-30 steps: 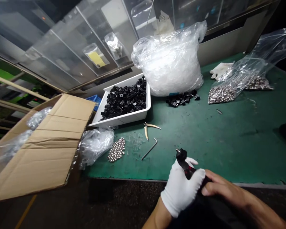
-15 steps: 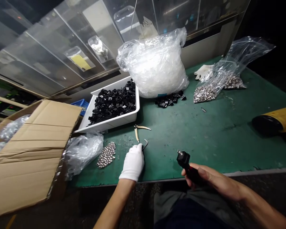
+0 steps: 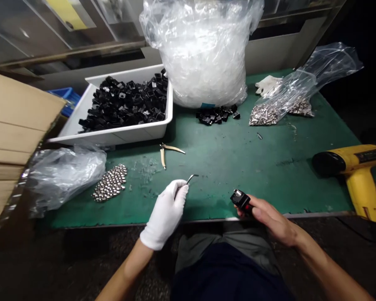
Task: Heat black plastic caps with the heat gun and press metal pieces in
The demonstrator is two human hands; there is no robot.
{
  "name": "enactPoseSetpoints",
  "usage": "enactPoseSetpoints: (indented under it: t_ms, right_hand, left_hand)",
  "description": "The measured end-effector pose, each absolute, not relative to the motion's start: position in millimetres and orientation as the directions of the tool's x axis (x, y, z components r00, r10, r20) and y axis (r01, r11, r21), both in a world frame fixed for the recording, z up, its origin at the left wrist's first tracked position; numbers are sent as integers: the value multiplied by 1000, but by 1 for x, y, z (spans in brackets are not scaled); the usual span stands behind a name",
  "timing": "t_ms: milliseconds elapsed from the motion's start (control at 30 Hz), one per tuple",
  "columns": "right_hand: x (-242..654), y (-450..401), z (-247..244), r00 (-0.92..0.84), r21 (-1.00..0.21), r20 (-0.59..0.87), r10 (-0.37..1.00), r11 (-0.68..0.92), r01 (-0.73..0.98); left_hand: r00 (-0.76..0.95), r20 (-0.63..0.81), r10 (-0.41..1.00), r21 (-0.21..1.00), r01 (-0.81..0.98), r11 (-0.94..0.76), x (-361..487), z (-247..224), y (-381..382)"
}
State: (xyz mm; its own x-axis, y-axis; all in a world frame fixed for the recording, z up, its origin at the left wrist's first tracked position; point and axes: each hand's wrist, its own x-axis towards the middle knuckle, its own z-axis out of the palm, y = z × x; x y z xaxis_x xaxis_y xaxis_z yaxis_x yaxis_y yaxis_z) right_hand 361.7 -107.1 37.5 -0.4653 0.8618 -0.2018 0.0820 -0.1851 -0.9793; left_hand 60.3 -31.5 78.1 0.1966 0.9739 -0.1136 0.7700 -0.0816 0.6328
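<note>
My left hand (image 3: 167, 211), in a white glove, is closed around a hex key (image 3: 192, 177) whose bent end sticks out past the fingertips. My bare right hand (image 3: 263, 215) grips a dark handle with a red spot; at its front sits a black square part (image 3: 240, 200) with a short metal pin pointing up. Most of the handle is hidden by the fingers. Both hands are over the table's front edge, apart from each other. Beyond the left hand lie spread pliers (image 3: 163, 152) with cream grips. A patch of small shiny metal parts (image 3: 110, 184) lies to the left.
A white tray (image 3: 128, 134) of black parts stands behind the pliers. Next to it are a large clear bag (image 3: 207, 54) and loose black parts (image 3: 217, 115). Bagged metal pins (image 3: 263, 115) lie back right, a yellow heat gun (image 3: 354, 165) right, a cardboard box (image 3: 15, 138) left.
The left hand has lifted the hex key off the table, clear of the pliers. The right hand's black part has tipped slightly. The view has turned lower and shifted.
</note>
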Motion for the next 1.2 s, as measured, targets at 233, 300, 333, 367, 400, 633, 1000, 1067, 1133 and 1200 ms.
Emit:
enactPoseSetpoints:
  t_ms: [233,300,333,367,400,633,1000,1067,1133,1200]
  right_hand:
    - [358,-99,43,-470,-963,-217,855,-110,246]
    - [357,-97,45,-478,-956,-218,851,-87,280]
    - [356,-97,45,-480,-952,-219,849,-78,295]
    - [356,-96,46,-482,-948,-221,848,-71,309]
    - [356,-96,46,-483,-944,-223,847,-65,322]
    - [355,-95,50,-491,-917,-254,833,-46,396]
    - [352,-90,64,-481,-850,-357,801,-66,522]
    - [351,-89,67,-467,-833,-378,799,-73,549]
    - [348,-88,71,-450,-820,-400,799,-92,565]
    - [344,-89,77,-413,-800,-429,803,-127,586]
  left_hand:
    - [201,-169,965,868,494,49,81,124,-72]
    - [205,-162,965,879,474,47,81,126,-76]
    - [207,-157,966,883,468,43,81,126,-77]
    - [206,-152,967,885,464,40,82,125,-77]
    - [204,-147,968,887,461,38,82,125,-78]
    - [230,-145,962,892,451,26,82,120,-77]
    - [323,-281,903,883,456,112,77,111,-77]
    - [316,-313,896,884,441,153,78,110,-77]
    - [310,-346,886,888,413,202,79,107,-77]
    - [297,-380,876,895,359,267,79,101,-78]
